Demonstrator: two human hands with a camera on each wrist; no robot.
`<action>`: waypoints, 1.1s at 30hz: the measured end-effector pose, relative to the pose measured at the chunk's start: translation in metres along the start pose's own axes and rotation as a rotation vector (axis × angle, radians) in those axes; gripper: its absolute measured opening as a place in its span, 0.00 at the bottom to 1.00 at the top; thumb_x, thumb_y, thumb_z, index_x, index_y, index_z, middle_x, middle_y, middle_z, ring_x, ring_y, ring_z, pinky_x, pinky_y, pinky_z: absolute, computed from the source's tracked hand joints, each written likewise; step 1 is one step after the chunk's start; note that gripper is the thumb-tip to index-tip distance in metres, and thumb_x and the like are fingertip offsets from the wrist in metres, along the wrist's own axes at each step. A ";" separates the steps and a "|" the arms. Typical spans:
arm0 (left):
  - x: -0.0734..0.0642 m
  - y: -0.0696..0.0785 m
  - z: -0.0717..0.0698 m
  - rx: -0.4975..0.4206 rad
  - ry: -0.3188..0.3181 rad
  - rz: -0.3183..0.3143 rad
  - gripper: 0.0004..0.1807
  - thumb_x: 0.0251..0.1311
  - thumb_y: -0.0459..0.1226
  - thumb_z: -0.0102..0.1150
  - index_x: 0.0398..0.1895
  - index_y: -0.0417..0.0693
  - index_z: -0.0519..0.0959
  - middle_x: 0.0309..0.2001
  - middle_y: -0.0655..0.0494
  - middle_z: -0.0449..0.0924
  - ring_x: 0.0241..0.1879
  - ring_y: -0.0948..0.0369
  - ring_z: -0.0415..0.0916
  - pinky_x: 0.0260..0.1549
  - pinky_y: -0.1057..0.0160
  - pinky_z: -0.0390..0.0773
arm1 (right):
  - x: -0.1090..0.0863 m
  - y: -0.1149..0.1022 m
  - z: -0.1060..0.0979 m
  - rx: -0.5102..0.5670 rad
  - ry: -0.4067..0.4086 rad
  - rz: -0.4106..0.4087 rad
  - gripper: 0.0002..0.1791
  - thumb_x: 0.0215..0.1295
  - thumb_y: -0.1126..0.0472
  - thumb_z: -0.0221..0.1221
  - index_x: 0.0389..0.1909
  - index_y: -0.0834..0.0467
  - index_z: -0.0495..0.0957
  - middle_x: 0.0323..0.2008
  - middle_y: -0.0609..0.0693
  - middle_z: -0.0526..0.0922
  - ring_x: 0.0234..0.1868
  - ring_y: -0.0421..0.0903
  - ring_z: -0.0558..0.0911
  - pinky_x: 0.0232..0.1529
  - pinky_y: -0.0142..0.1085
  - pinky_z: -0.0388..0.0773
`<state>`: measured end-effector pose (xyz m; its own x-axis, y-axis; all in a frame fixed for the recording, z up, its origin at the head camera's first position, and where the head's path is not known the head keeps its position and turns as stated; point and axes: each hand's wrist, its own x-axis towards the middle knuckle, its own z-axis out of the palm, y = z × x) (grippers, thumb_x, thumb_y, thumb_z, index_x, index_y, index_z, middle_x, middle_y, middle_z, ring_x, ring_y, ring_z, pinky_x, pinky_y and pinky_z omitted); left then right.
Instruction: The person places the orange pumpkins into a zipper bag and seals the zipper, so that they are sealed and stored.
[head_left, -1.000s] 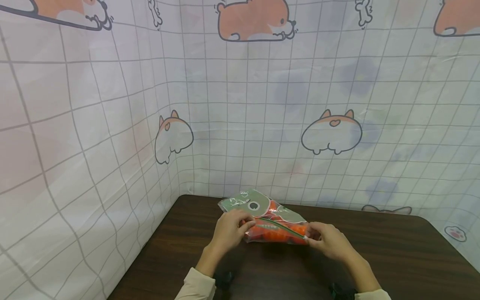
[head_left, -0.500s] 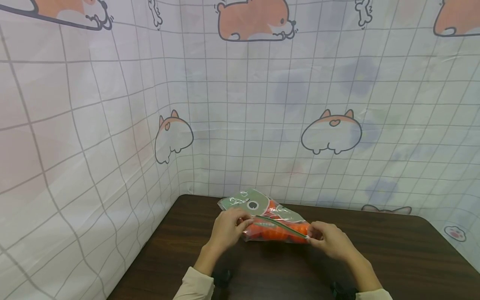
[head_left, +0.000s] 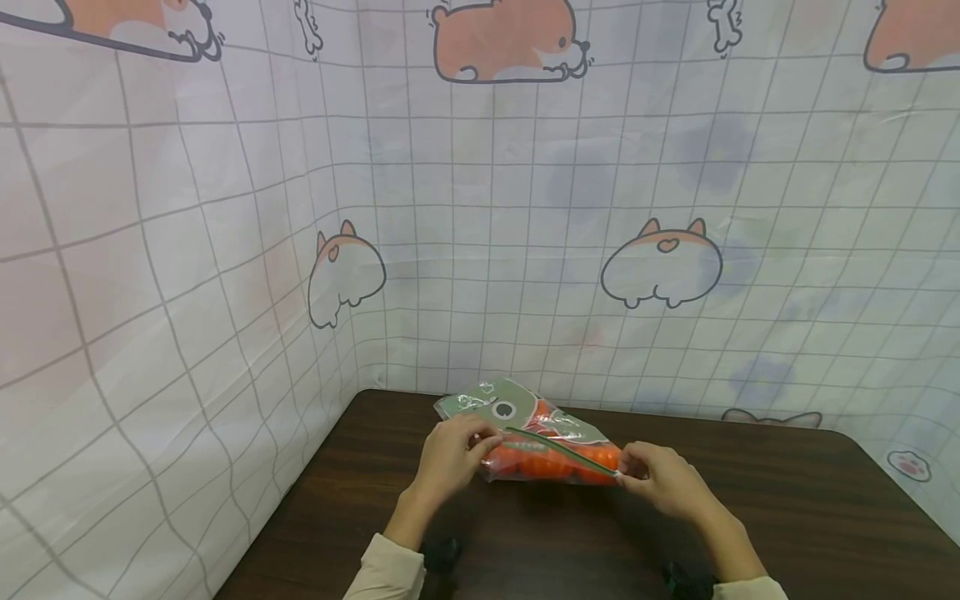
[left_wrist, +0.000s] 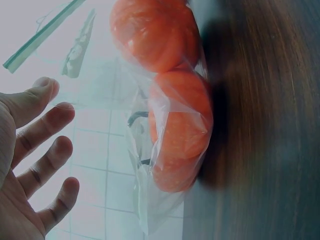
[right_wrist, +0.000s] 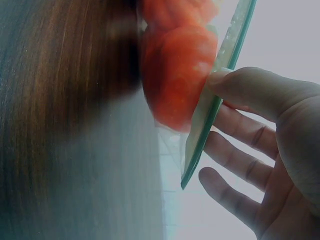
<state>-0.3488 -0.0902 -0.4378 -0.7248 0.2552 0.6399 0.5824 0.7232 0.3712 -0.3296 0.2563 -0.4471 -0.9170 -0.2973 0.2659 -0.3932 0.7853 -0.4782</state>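
Note:
A clear zip bag (head_left: 551,468) with a pale green printed panel lies near the table's back edge. Inside are several orange pumpkin-like pieces (left_wrist: 182,125), some with dark stems. Across the bag's near side slants its green zip strip (head_left: 562,450). My left hand (head_left: 450,454) is at the strip's left end; in the left wrist view its thumb and index finger (left_wrist: 47,90) pinch the clear plastic, while the other fingers stay loosely bent. My right hand (head_left: 663,479) pinches the strip's right end between thumb (right_wrist: 240,85) and index finger, its other fingers spread behind the strip.
The dark wood-grain table (head_left: 787,500) extends to both sides of the bag. Directly behind it hangs a white grid-patterned cloth (head_left: 525,275) printed with corgis, which also lines the left side.
My left hand has shifted slightly left, so more of the green strip's left end shows. My right hand has moved a little to the right, still pinching the other end.

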 end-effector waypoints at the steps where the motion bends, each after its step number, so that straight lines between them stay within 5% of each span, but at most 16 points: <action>1: 0.000 0.000 0.000 -0.001 0.002 0.001 0.03 0.61 0.46 0.70 0.32 0.62 0.88 0.27 0.70 0.81 0.27 0.69 0.68 0.29 0.68 0.68 | 0.000 0.000 0.000 -0.001 0.000 0.000 0.09 0.62 0.54 0.70 0.31 0.47 0.77 0.29 0.40 0.80 0.31 0.35 0.76 0.32 0.38 0.71; 33: 0.002 -0.008 -0.005 -0.004 0.052 -0.002 0.03 0.61 0.46 0.70 0.33 0.60 0.88 0.32 0.69 0.86 0.29 0.69 0.74 0.33 0.65 0.74 | -0.002 0.011 -0.004 0.044 -0.042 -0.012 0.08 0.63 0.55 0.69 0.33 0.48 0.77 0.31 0.40 0.82 0.33 0.34 0.78 0.33 0.35 0.73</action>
<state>-0.3527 -0.0993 -0.4361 -0.7060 0.2195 0.6733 0.5822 0.7212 0.3754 -0.3315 0.2678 -0.4496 -0.9137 -0.3299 0.2372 -0.4062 0.7571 -0.5117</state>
